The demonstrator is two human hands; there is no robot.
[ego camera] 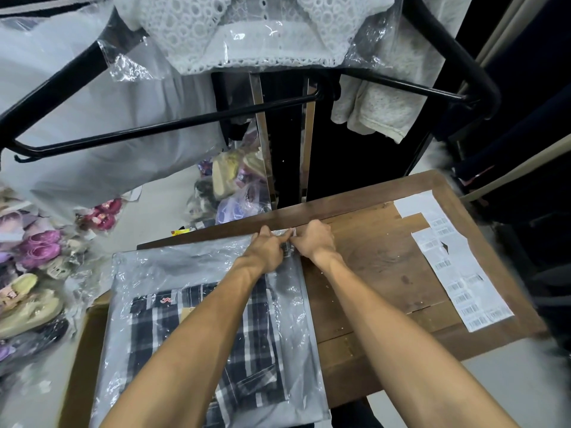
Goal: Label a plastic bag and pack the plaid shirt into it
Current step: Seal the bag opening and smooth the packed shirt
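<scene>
A clear plastic bag [173, 273] lies flat on the left part of the wooden table [386, 264]. The dark blue and white plaid shirt [160, 332] is folded inside it, seen through the plastic. My left hand [267, 251] and my right hand [313, 240] meet at the bag's far right corner, both pinching the top edge of the bag there. Whether a label is on the bag I cannot tell; my forearms cover part of it.
Strips of white barcode labels [457, 267] lie along the table's right side. Black hangers [160, 125] with bagged white clothing [256, 32] hang just above and ahead. Bagged shoes [34, 273] pile on the floor to the left and more bagged shoes [228, 186] beyond the table.
</scene>
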